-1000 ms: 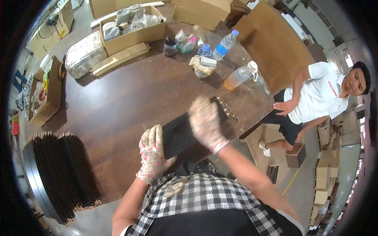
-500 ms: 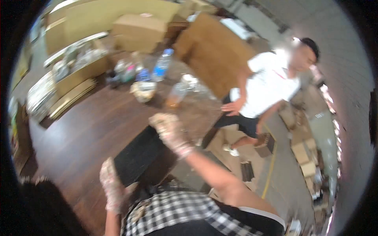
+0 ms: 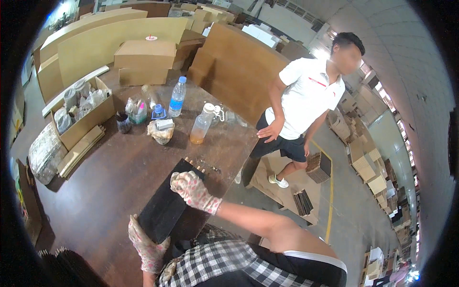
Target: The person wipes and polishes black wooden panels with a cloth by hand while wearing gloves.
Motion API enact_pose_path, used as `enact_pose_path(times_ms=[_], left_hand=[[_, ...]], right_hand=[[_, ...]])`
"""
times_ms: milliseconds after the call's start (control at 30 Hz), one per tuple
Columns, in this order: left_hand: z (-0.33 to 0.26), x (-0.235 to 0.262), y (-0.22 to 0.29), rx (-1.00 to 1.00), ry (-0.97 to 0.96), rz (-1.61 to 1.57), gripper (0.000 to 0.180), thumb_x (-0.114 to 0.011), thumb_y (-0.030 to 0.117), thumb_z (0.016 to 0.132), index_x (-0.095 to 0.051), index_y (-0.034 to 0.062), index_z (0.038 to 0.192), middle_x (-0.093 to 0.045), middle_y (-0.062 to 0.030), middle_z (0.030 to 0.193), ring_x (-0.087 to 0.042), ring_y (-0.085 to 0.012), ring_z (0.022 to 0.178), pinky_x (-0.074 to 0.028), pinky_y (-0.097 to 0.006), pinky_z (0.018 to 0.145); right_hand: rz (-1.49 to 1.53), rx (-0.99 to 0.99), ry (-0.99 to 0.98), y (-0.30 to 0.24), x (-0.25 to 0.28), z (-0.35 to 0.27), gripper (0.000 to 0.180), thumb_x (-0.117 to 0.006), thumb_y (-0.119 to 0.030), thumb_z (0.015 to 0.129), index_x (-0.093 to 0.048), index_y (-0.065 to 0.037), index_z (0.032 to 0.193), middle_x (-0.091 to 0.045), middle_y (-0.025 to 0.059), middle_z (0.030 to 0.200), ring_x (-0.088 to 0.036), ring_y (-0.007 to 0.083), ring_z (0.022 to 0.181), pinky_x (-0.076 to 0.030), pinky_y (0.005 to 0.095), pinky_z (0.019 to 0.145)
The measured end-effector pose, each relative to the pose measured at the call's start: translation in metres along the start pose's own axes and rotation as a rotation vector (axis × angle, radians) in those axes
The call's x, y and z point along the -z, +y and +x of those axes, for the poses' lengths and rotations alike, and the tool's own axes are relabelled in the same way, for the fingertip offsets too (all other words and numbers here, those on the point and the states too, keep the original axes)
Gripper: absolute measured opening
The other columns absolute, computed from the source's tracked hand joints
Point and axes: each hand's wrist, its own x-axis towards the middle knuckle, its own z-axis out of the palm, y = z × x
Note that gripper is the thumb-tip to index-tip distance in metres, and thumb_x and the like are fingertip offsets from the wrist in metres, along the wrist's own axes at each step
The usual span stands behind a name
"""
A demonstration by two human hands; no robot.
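A flat black board [image 3: 160, 205] with light wooden pegs [image 3: 195, 165] at its far end lies slantwise on the brown tabletop [image 3: 112, 186]. My left hand [image 3: 146, 246], in a patterned white glove, grips the board's near end, fingers along its left edge and thumb at the near edge. Over the board's far half is my right hand [image 3: 193, 190], gloved alike, with its fingers curled closed against the top face. Whatever is inside those fingers is hidden.
Behind the board stand a blue-capped bottle [image 3: 177, 97], a bottle with amber liquid [image 3: 202, 124] and a wrapped cup [image 3: 161, 131]. A carton of bags [image 3: 86, 112] sits left. Dark pegged pieces [image 3: 67, 268] lie near left. A person in white [image 3: 311, 91] stands beyond the table.
My right hand has come back from the board's far end toward me, uncovering the pegs. My left hand keeps to the near end. The view has shifted and become sharper.
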Motion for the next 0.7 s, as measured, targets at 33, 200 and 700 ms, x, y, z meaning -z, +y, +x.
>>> enact_pose_path(times_ms=[33,200,700], left_hand=[[0.000,0.002,-0.001,0.025,-0.016,0.002,0.121,-0.081,0.037,0.057,-0.016,-0.0052,0.150,-0.042,-0.0232,0.140,-0.039,-0.0402,0.130,-0.030,-0.048,0.110],[-0.007,-0.011,-0.019,0.026,-0.029,0.039,0.125,-0.084,0.037,0.053,-0.017,-0.0032,0.151,-0.040,-0.0235,0.142,-0.038,-0.0413,0.130,-0.030,-0.049,0.110],[0.001,0.011,-0.002,0.006,-0.029,0.034,0.118,-0.088,0.037,0.056,-0.025,-0.0019,0.148,-0.039,-0.0293,0.141,-0.039,-0.0452,0.130,-0.033,-0.051,0.110]], right_hand=[[-0.069,0.098,-0.121,-0.018,0.007,0.007,0.009,-0.052,-0.015,0.084,-0.059,-0.012,0.088,-0.060,0.0073,0.093,-0.057,0.0237,0.085,-0.045,0.0385,0.074],[0.332,0.218,-0.129,-0.099,0.002,-0.014,0.012,-0.050,-0.013,0.084,-0.059,-0.014,0.091,-0.061,0.0050,0.096,-0.059,0.0211,0.087,-0.047,0.0357,0.077],[0.216,0.142,-0.162,-0.077,-0.007,0.004,0.011,-0.054,-0.020,0.091,-0.061,-0.013,0.095,-0.062,0.0044,0.109,-0.059,0.0240,0.102,-0.045,0.0384,0.085]])
